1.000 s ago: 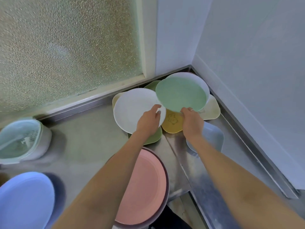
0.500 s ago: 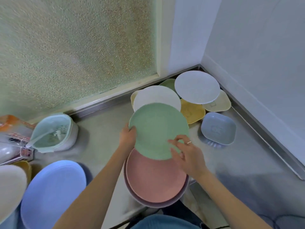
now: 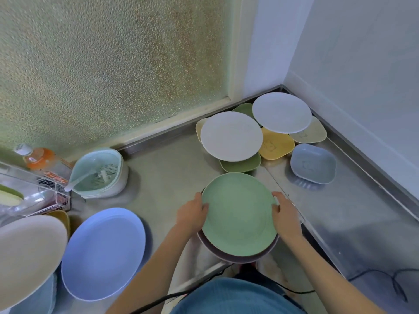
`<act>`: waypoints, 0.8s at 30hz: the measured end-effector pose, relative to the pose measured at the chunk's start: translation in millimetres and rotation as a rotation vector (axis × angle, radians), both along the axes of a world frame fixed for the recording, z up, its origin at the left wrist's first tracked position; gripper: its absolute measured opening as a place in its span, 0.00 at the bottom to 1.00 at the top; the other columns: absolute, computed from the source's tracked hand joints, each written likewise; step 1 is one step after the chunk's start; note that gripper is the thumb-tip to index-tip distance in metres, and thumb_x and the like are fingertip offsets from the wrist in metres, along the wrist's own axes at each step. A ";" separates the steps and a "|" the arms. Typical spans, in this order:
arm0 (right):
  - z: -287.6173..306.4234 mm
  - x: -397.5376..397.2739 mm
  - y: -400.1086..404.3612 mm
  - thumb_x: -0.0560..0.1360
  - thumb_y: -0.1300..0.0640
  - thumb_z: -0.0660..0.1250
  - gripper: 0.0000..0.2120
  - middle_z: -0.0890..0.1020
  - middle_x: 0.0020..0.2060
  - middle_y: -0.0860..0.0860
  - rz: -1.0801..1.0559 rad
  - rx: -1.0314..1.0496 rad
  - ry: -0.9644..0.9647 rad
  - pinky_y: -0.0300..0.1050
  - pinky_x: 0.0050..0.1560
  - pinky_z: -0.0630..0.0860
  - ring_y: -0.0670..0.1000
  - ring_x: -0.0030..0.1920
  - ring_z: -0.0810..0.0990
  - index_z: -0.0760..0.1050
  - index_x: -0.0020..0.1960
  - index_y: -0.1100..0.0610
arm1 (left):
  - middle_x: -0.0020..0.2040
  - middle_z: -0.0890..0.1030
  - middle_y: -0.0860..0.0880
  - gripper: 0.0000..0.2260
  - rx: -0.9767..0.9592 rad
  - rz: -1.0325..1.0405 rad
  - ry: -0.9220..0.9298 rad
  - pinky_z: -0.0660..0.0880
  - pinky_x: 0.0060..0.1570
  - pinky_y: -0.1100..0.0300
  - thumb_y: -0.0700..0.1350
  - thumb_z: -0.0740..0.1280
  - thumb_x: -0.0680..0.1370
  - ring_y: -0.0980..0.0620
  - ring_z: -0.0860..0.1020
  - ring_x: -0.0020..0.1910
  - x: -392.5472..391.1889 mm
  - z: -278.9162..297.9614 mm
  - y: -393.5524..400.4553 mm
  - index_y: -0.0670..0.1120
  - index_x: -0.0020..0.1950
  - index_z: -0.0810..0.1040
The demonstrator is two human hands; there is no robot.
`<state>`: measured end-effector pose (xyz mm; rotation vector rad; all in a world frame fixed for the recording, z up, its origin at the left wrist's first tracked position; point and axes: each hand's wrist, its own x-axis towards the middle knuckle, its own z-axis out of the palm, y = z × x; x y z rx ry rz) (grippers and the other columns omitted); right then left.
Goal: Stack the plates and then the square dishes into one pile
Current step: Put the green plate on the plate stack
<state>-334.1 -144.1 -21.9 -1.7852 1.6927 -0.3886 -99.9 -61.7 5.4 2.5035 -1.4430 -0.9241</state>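
Low in the middle of the frame a round green plate point(image 3: 238, 214) sits on top of a pile whose dark brownish rim point(image 3: 238, 259) shows beneath its lower edge, on the steel counter point(image 3: 172, 175). The left hand point(image 3: 192, 215) holds the plate's left edge, its fingers point(image 3: 203, 206) curled over the rim; the right hand point(image 3: 286, 215) holds the right edge the same way, with a ring on one finger. Both hands are closed on the plate, one at each side.

Toward the upper right, in the corner of the counter, the remaining pieces lie in a loose overlapping cluster. A white plate point(image 3: 231, 135) rests over an olive square dish point(image 3: 242, 165) and a cream square dish point(image 3: 199, 130) that peeks out at its left. A second white plate point(image 3: 281, 112) lies further into the corner, over another green dish point(image 3: 244, 108) and a pale cream square dish point(image 3: 311, 132). Between the two white plates a yellow square dish point(image 3: 275, 146) shows. A grey-blue square dish point(image 3: 313, 163) stands just to the right of the yellow one.

At the lower left a large blue plate point(image 3: 103, 254) lies flat, partly overlapped by a beige plate point(image 3: 27, 254) at the frame's edge. Above them is a pale green strainer basket point(image 3: 99, 173) with a spoon inside, and an orange-labelled bottle point(image 3: 36, 157) at the far left.
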 end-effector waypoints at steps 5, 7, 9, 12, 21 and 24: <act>1.1 1.1 8.4 0.79 0.61 0.54 0.18 0.74 0.49 0.60 0.048 -0.017 0.146 0.50 0.43 0.72 0.59 0.44 0.75 0.67 0.67 0.51 | 0.59 0.78 0.41 0.16 0.155 -0.162 -0.252 0.72 0.51 0.53 0.50 0.55 0.80 0.40 0.77 0.57 6.9 -2.4 4.9 0.43 0.62 0.70; 3.9 3.4 13.9 0.80 0.58 0.53 0.17 0.73 0.49 0.58 0.032 -0.032 0.221 0.51 0.40 0.75 0.57 0.42 0.74 0.64 0.68 0.49 | 0.60 0.78 0.42 0.17 0.181 -0.193 -0.292 0.72 0.53 0.53 0.52 0.54 0.80 0.41 0.77 0.58 7.0 -4.6 5.2 0.44 0.62 0.72; 3.5 2.1 17.0 0.80 0.56 0.53 0.17 0.73 0.53 0.58 0.004 -0.031 0.301 0.49 0.37 0.73 0.58 0.46 0.76 0.62 0.69 0.49 | 0.60 0.78 0.42 0.18 0.182 -0.185 -0.287 0.72 0.53 0.53 0.53 0.53 0.81 0.41 0.77 0.59 5.9 -6.8 5.2 0.43 0.62 0.72; -1.2 -2.9 17.5 0.81 0.51 0.51 0.17 0.74 0.56 0.60 -0.013 0.038 0.342 0.48 0.39 0.71 0.61 0.50 0.77 0.60 0.69 0.51 | 0.60 0.77 0.41 0.17 0.169 -0.141 -0.259 0.72 0.53 0.52 0.51 0.51 0.82 0.40 0.76 0.59 2.8 -11.5 6.2 0.42 0.62 0.71; -9.0 7.4 20.6 0.82 0.54 0.48 0.14 0.81 0.41 0.58 0.125 0.087 0.140 0.52 0.40 0.75 0.58 0.38 0.77 0.62 0.64 0.59 | 0.55 0.79 0.40 0.15 0.071 0.077 -0.134 0.71 0.47 0.53 0.50 0.51 0.82 0.39 0.78 0.53 9.0 -23.8 28.6 0.41 0.58 0.70; -9.3 27.0 24.4 0.82 0.53 0.48 0.14 0.80 0.43 0.56 0.217 0.064 0.130 0.49 0.41 0.73 0.56 0.39 0.76 0.62 0.64 0.57 | 0.51 0.80 0.39 0.14 0.039 0.181 -0.111 0.69 0.42 0.54 0.50 0.52 0.82 0.38 0.78 0.50 21.8 -26.7 52.7 0.41 0.54 0.70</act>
